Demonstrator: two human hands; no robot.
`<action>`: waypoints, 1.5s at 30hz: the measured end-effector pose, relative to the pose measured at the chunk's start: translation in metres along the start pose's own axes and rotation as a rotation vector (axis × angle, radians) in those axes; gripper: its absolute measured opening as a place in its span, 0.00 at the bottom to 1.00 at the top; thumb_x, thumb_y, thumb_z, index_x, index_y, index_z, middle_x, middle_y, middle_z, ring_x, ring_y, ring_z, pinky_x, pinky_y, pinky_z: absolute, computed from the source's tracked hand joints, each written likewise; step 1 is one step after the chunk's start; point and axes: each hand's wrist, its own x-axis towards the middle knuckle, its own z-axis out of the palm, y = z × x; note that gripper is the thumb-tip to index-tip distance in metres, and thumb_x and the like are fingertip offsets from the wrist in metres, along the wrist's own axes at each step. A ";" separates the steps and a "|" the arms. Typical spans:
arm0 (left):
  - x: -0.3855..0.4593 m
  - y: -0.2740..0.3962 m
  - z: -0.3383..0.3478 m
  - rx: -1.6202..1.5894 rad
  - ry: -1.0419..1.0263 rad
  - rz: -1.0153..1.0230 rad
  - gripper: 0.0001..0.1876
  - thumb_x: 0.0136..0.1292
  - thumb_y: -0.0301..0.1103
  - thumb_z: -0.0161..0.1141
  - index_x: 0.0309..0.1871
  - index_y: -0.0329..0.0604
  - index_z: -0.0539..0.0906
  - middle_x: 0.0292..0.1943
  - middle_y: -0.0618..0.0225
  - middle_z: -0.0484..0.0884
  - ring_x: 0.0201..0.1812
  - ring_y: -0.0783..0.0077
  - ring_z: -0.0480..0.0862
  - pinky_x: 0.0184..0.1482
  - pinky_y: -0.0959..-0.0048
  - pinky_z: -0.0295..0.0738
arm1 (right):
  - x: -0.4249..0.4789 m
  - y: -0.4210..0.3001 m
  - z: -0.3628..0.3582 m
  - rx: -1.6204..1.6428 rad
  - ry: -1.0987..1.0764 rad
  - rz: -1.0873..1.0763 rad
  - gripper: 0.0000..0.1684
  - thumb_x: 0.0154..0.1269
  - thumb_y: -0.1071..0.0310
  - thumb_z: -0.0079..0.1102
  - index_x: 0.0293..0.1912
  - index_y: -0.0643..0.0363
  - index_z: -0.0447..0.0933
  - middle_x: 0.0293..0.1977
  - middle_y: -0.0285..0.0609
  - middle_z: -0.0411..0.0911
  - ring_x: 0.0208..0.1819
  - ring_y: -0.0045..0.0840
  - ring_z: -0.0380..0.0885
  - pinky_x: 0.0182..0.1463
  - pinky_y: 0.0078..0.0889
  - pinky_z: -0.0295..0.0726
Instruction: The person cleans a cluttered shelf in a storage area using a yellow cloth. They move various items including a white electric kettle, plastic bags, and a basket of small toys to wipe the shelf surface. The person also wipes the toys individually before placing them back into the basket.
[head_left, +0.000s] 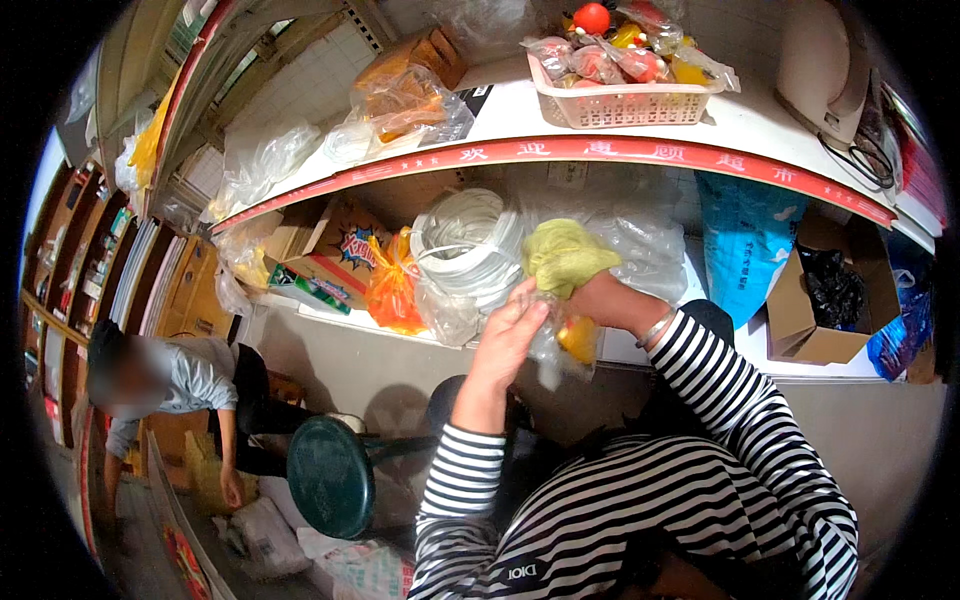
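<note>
My right hand (611, 300), with a bracelet at its wrist, holds a crumpled yellow-green cloth (566, 257) in front of the lower shelf. My left hand (506, 337) is raised beside the cloth, its fingers close together near a clear plastic bag (551, 352) with something yellow-orange in it. Whether the left fingertips grip the bag cannot be told. Behind my hands on the lower shelf stands a coil of white tubing or cord (469, 240), with an orange plastic bag (395, 289) to its left.
On the upper shelf (495, 124) stands a plastic basket (626, 105) of bagged toys. A blue sack (742, 247) and an open cardboard box (799, 330) are at the lower right. At left, a person (199, 375) bends near a round dark green stool (331, 476).
</note>
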 end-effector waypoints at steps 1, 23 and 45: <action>0.003 0.002 -0.002 0.016 0.052 -0.057 0.17 0.63 0.34 0.54 0.51 0.31 0.74 0.47 0.63 0.76 0.50 0.72 0.73 0.55 0.72 0.66 | 0.002 0.000 0.002 -0.145 -0.038 -0.108 0.26 0.50 0.60 0.64 0.48 0.59 0.73 0.47 0.44 0.74 0.50 0.29 0.72 0.55 0.28 0.68; 0.042 0.007 -0.047 -0.334 0.288 0.086 0.10 0.64 0.35 0.53 0.43 0.40 0.76 0.36 0.66 0.79 0.42 0.69 0.78 0.45 0.69 0.74 | -0.061 0.065 -0.013 1.510 0.378 0.510 0.16 0.64 0.60 0.50 0.47 0.59 0.72 0.41 0.37 0.76 0.43 0.23 0.75 0.49 0.28 0.72; 0.042 -0.064 0.004 -0.587 0.282 -0.232 0.16 0.67 0.36 0.46 0.53 0.37 0.71 0.49 0.61 0.76 0.47 0.64 0.77 0.50 0.66 0.74 | -0.031 0.033 0.022 0.278 0.367 0.271 0.31 0.57 0.62 0.60 0.58 0.61 0.61 0.54 0.47 0.66 0.54 0.28 0.67 0.57 0.29 0.67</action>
